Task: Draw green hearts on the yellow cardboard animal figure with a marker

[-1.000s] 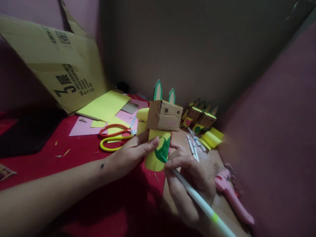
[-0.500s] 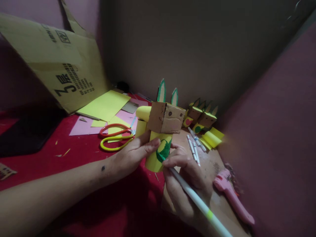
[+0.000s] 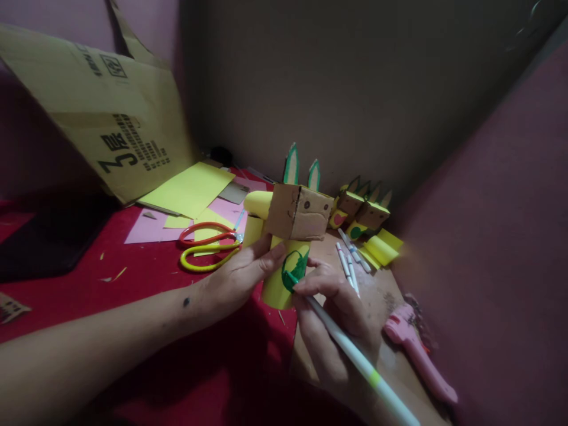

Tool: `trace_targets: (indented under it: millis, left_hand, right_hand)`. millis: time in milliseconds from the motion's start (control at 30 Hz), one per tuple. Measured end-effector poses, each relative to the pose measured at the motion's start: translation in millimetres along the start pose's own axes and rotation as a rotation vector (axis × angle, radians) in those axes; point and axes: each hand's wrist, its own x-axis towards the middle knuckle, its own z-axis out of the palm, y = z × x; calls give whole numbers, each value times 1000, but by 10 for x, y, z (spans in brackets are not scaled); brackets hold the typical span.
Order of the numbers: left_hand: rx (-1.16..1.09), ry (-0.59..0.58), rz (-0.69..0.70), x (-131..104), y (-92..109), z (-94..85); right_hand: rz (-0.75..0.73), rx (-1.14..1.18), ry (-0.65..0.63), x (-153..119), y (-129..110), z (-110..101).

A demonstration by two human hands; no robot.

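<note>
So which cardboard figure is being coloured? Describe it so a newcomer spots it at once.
On the red table, past the scissors, it is the figure in the left hand. Unlike the small figures by the wall, it has tall green ears and a green patch under the marker.

The marker [image 3: 355, 361] is cut off by the lower edge of the frame, and its tip is hidden behind the fingers of the right hand [image 3: 332, 307]. The lower left side of the yellow tube [image 3: 277, 284] is covered by the left hand [image 3: 239, 275]. The cardboard box [image 3: 89, 100] at upper left is cropped and its print blurred.
</note>
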Motion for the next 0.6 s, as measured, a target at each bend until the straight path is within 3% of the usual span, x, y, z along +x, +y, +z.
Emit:
trace_targets:
  millis: [600]
  left_hand:
    - [63, 9, -8, -4, 33, 11]
  right_hand:
    - [-40, -19, -10, 18, 19, -3]
